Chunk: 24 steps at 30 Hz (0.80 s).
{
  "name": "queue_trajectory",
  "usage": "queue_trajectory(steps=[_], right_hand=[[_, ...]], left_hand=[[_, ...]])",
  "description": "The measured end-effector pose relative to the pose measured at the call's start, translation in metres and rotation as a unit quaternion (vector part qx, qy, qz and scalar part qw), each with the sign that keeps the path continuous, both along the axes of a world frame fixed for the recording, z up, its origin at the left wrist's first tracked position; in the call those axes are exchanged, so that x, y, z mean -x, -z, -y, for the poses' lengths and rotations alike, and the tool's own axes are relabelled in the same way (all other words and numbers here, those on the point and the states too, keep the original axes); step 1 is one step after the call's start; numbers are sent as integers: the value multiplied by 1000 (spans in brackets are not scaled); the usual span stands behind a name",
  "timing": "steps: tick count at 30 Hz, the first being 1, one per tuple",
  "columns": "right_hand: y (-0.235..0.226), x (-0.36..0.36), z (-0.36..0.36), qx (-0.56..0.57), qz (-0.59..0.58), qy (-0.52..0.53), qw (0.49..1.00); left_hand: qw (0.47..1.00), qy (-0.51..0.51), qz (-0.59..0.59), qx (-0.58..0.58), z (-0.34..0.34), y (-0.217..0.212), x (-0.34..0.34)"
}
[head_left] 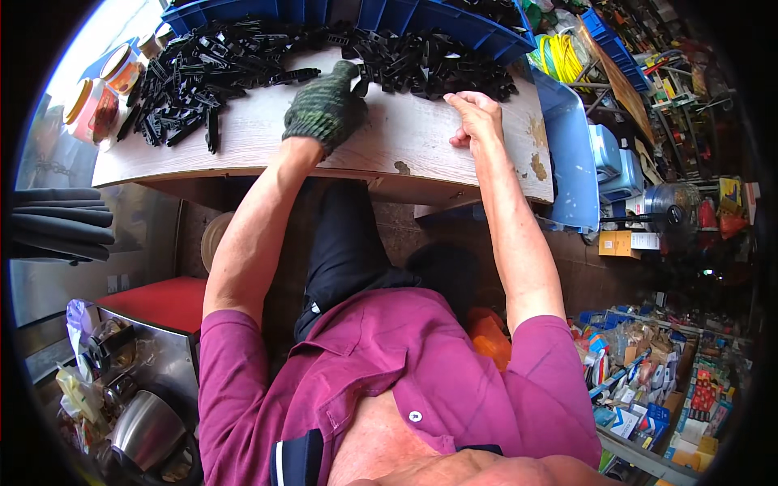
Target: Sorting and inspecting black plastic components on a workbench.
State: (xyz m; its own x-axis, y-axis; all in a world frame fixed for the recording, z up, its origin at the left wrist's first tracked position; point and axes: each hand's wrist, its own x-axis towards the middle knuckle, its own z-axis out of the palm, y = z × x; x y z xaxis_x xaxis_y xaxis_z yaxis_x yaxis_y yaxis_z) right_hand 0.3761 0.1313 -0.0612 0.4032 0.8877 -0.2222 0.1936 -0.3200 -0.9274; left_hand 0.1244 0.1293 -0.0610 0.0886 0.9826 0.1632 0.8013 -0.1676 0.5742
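Observation:
My left hand [326,109] wears a dark green-and-black knit glove and is closed over the middle of the white worktable [405,138]. What it holds, if anything, is hidden; a small black piece shows beside its fingers. My bare right hand [478,120] is closed, thumb and forefinger pressed together, just in front of the right heap; nothing can be made out in it. A heap of long, narrow black plastic parts [190,81] spreads over the table's left side. Another heap of black plastic parts [429,65] lies at the back right.
Blue crates [446,32] stand behind the heaps. Jars with orange lids [89,109] are at the table's far left. A light-blue bin [571,154] adjoins the right edge. A metal kettle [148,429] sits lower left; shelves of packaged goods [640,381] are lower right.

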Motion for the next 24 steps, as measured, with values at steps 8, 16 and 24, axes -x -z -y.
queue_trajectory(steps=[8, 16, 24], right_hand=[[0, 3, -6, 9, 87, -53, 995], [4, 5, -7, -20, 124, -74, 989], [0, 3, -6, 9, 150, -103, 983]], left_hand=[[986, 23, 73, -151, 35, 22, 13], [983, -25, -121, -137, 48, 18, 13], [975, -31, -100, -197, 55, 22, 10]])
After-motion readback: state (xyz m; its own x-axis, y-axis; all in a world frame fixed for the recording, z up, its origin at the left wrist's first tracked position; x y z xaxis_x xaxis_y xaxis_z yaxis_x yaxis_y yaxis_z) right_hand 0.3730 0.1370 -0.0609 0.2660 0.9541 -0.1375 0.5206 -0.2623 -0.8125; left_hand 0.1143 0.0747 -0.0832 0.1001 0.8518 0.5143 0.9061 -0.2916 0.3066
